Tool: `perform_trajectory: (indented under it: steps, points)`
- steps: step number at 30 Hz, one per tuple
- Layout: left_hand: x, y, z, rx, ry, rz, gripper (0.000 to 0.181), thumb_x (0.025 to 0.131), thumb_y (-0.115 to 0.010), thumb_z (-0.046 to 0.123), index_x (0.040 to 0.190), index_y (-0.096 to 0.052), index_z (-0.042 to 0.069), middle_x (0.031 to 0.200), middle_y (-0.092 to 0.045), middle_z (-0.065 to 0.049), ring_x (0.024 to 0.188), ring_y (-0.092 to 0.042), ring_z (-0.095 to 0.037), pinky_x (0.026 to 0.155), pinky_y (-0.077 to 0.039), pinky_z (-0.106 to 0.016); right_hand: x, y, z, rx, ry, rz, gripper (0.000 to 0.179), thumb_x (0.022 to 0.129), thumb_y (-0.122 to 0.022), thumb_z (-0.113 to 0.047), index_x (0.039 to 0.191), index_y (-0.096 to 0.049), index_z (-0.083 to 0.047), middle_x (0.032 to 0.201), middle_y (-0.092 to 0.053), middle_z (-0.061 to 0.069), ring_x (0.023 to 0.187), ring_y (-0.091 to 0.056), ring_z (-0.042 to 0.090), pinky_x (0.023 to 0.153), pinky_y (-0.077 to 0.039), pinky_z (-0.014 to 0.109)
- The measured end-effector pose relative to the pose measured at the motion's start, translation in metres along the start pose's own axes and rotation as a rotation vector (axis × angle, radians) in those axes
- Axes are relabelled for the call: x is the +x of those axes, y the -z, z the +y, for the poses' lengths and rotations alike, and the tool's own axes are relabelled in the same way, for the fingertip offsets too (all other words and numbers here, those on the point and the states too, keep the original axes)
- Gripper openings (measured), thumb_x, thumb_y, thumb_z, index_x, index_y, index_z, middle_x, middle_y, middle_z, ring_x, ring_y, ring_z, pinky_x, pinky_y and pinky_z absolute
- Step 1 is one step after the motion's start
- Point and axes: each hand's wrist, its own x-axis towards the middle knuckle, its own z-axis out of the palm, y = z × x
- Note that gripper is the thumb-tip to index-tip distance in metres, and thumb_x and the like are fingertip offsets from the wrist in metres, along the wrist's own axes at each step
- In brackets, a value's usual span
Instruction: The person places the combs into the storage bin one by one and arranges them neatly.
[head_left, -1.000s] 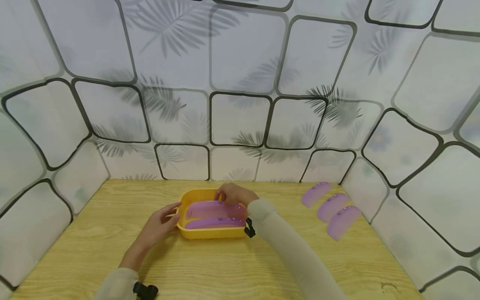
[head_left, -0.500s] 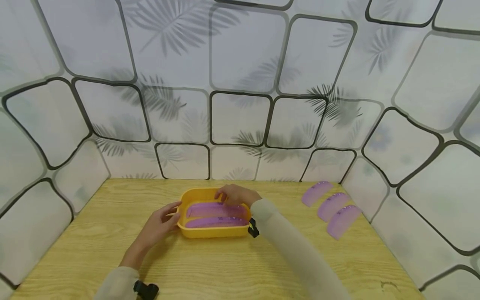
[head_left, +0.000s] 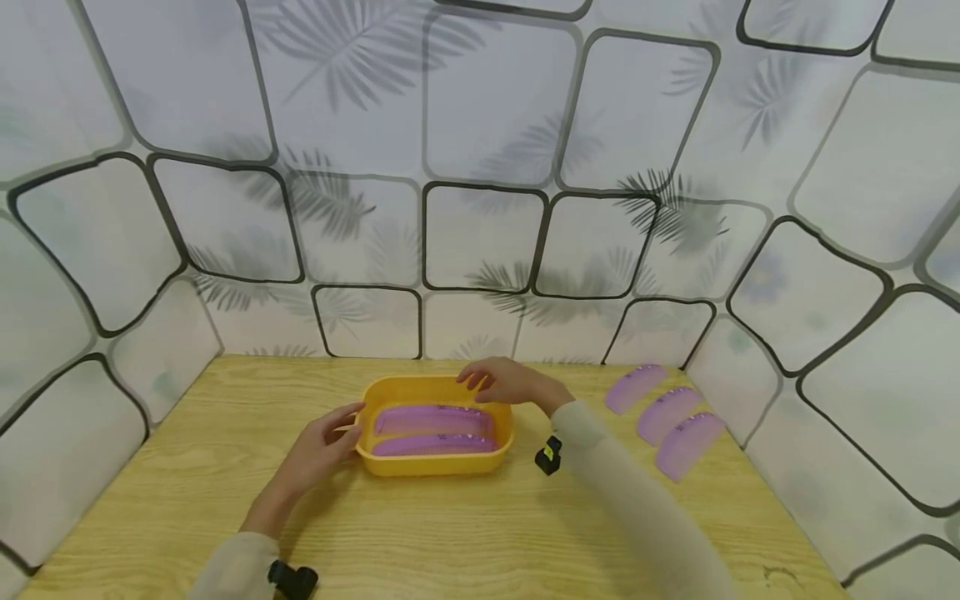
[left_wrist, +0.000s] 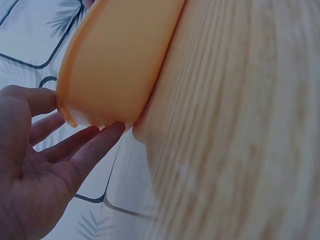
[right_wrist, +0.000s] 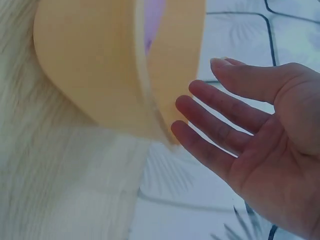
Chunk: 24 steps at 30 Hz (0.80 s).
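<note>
A yellow plastic basket (head_left: 435, 467) stands on the table, with two translucent purple combs lying lengthwise in it. The rear comb (head_left: 431, 419) and the front comb (head_left: 431, 445) lie one behind the other. At the basket's left end my left hand (head_left: 324, 442) touches the outside wall with fairly straight fingers, as the left wrist view shows (left_wrist: 55, 160). Over the basket's back right rim hovers my right hand (head_left: 512, 382). The right wrist view shows its fingers (right_wrist: 215, 117) loosely spread beside the rim, holding nothing.
Three more purple combs lie in a slanted row on the right of the table: a far comb (head_left: 634, 388), a middle comb (head_left: 667, 413) and a near comb (head_left: 689, 446). A patterned wall covering (head_left: 480, 242) encloses the wooden table (head_left: 435, 533) at the back and sides.
My right hand has let go of the rear comb, which now lies in the basket, and has moved right to the rim. The left hand has stayed at the basket's left end.
</note>
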Motion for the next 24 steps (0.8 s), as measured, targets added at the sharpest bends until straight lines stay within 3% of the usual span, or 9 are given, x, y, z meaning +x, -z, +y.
perform_trajectory:
  steps: [4,11,24]
  points:
    - [-0.001,0.0,0.002,0.01,-0.003,-0.002,0.054,0.109,-0.053,0.014,0.156,-0.038,-0.006,0.151,-0.043,-0.039,0.131,-0.056,-0.052,0.089,-0.064,-0.034,-0.018,0.014,0.016,0.055,0.039,0.048,0.037,0.101,-0.061,-0.001,0.138,-0.059,0.004,0.133,-0.066,0.026,0.121,-0.067,0.037,0.101,-0.06,0.04]
    - [-0.001,0.0,0.003,0.014,-0.014,0.007,0.053,0.108,-0.054,0.013,0.155,-0.039,-0.007,0.15,-0.044,-0.04,0.13,-0.057,-0.053,0.088,-0.065,-0.035,-0.052,0.027,0.046,0.087,0.035,0.085,0.035,0.101,-0.061,-0.002,0.136,-0.06,0.006,0.13,-0.066,0.03,0.119,-0.066,0.045,0.101,-0.06,0.05]
    - [0.0,0.0,0.003,0.011,-0.011,0.008,0.052,0.108,-0.055,0.012,0.154,-0.04,-0.007,0.148,-0.045,-0.04,0.127,-0.06,-0.052,0.087,-0.065,-0.035,-0.118,0.042,0.087,0.071,-0.086,0.106,0.036,0.101,-0.063,-0.003,0.134,-0.06,0.01,0.13,-0.062,0.037,0.116,-0.063,0.054,0.098,-0.06,0.053]
